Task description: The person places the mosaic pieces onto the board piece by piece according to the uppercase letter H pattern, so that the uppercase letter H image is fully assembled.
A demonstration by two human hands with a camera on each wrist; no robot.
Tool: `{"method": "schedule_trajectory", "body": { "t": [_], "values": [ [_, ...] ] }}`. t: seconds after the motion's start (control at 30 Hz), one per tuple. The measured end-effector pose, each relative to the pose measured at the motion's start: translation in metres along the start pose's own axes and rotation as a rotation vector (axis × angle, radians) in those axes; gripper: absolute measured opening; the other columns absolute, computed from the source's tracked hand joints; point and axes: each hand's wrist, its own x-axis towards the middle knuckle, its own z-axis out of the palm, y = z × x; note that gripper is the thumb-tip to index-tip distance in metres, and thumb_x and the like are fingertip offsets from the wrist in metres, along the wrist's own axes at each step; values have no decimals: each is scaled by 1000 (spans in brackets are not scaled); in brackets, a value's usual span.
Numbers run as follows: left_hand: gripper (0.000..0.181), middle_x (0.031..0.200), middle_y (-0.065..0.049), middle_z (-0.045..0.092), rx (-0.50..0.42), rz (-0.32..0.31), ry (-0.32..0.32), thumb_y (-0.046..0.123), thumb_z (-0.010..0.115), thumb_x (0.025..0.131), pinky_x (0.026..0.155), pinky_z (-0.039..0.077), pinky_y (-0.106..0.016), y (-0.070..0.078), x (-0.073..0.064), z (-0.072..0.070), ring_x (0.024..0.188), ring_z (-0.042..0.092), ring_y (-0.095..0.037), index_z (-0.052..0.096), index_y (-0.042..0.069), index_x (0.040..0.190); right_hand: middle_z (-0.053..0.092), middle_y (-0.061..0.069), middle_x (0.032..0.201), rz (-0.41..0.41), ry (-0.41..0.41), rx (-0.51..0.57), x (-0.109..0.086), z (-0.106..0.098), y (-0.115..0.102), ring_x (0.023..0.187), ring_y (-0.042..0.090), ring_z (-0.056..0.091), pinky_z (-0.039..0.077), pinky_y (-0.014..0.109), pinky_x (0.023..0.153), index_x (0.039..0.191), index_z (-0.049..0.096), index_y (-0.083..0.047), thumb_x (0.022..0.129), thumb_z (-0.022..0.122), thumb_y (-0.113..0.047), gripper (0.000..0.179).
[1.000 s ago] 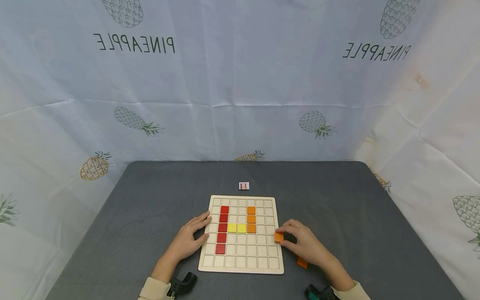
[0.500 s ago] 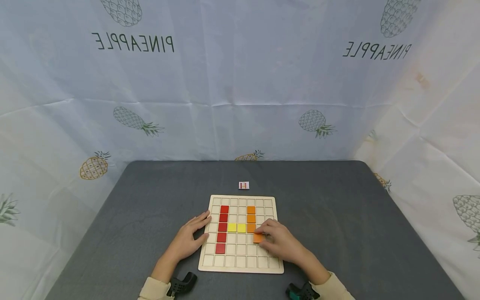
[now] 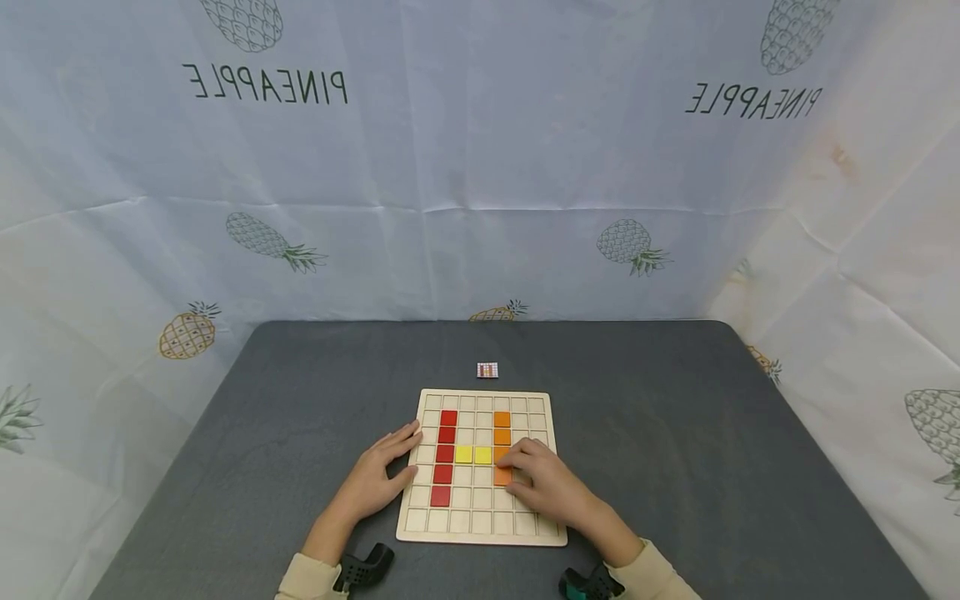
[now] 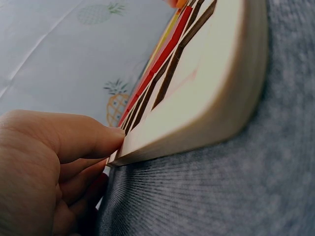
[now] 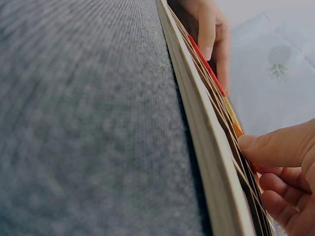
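A pale wooden grid board (image 3: 480, 539) lies on the table. A column of several red tiles (image 3: 445, 453), a pair of yellow tiles (image 3: 473, 455) and a column of orange tiles (image 3: 502, 427) sit in its cells. My right hand (image 3: 553, 485) reaches over the board's right side and pinches the lowest orange tile (image 3: 502, 477) between thumb and forefinger, at the cell below the other orange ones. Extended fingers of my left hand (image 3: 377, 477) rest on the left rim; in the left wrist view, its thumb (image 4: 101, 140) touches the board's edge.
A small patterned card (image 3: 487, 370) lies beyond the board's far edge. The dark grey table (image 3: 675, 400) runs back to a pineapple-print curtain (image 3: 465, 150). Black wrist mounts (image 3: 366, 567) sit at both wrists.
My right hand has carried the orange tile leftward from the board's right edge to the orange column. My left hand has stayed put. A loose orange tile seen earlier beside the board is out of sight.
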Motion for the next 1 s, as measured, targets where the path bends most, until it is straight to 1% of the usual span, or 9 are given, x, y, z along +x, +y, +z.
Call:
{"method": "schedule_trajectory", "body": {
  "t": [0.27,0.43,0.57,0.73,0.83,1.0],
  "values": [
    [51,145,-5,47,1,7,3,18,67,85,114,30,-49,-1,0,0,135,42,-29,56,7,134,57,-7,105,17,-20,-8,1,1,-1,100,8,52,52,26,86,111,69,-16,84,71,-20,27],
    [51,145,-6,47,8,23,7,19,67,86,114,31,-49,-2,-1,0,134,42,-30,55,7,134,60,-5,106,0,19,-12,-1,-4,0,99,10,55,52,30,86,111,69,-14,82,73,-15,29],
    [51,144,-7,47,3,35,11,20,66,86,114,31,-49,-3,-1,1,134,42,-31,55,6,134,62,-4,107,8,47,-3,-5,-12,2,99,10,57,53,32,85,112,69,-12,81,72,-12,32],
    [51,144,-6,47,11,40,11,20,66,86,113,31,-49,-3,-1,1,134,43,-30,55,6,134,63,-5,114,57,50,18,-19,-22,10,102,11,60,55,33,85,118,66,-12,83,72,-16,36],
    [51,144,-6,47,14,34,9,20,66,86,114,31,-49,-3,0,1,134,43,-29,56,6,133,62,-5,117,89,46,28,-31,-27,17,105,14,61,55,35,86,119,64,-12,84,72,-17,37],
    [51,145,-6,47,10,13,-1,20,66,86,114,30,-49,-2,-1,0,135,42,-29,55,6,134,60,-10,117,176,50,26,-54,-34,26,107,15,61,55,37,88,120,63,-17,84,72,-23,37]
  ]
}}
